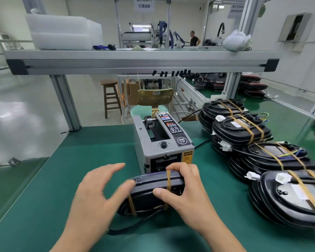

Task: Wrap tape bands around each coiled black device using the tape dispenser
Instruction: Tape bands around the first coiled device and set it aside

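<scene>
Black coiled device (149, 190), two tan tape bands (168, 180) on it, lies on the green bench mat (62, 179) before the grey tape dispenser (160, 142). Right hand (182, 193) clamps round it; left hand (96, 193) spread loose, thumb touching. Banded black units (244, 131) stacked right.

Head-worn wide-angle view, forward and down.
Looks from close above the near edge of the green table (49, 179), centred on the tape dispenser (162, 142), toward the far edge.

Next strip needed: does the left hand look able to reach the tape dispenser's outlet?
Probably yes: left hand is open and near, though black device and right hand crowd the tape dispenser.
</scene>
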Motion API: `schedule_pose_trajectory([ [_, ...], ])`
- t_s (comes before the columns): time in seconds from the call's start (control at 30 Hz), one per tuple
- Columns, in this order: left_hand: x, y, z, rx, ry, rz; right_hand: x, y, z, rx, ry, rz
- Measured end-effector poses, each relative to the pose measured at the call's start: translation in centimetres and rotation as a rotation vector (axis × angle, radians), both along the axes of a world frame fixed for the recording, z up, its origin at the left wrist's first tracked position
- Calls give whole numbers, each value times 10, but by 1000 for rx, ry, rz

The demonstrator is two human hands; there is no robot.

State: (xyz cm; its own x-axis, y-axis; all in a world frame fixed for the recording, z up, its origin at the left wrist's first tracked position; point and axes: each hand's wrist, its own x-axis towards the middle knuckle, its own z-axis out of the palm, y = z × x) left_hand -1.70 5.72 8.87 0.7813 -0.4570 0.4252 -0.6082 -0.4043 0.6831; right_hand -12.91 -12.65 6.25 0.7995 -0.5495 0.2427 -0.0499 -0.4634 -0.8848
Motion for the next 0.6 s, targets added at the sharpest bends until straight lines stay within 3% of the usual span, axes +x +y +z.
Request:
schedule_pose_trajectory([
  [0.1,-2,-15,-1,247,-285,-212,1,5,0,16,-39,-17],
  [0.17,1,-20,-5,297,-190,-274,-1,6,0,34,-59,-11],
  [0.27,5,-22,-18,170,-60,-350,-2,6,0,42,-52,4],
  [0.4,0,-27,-25,62,-103,-346,-7,5,3,103,-60,48],
  [0.5,-1,-28,-27,15,-125,-318,-6,0,8,342,-154,7],
  [0.6,-2,-29,-29,-11,-133,-321,1,-14,9,595,-249,-201],
])
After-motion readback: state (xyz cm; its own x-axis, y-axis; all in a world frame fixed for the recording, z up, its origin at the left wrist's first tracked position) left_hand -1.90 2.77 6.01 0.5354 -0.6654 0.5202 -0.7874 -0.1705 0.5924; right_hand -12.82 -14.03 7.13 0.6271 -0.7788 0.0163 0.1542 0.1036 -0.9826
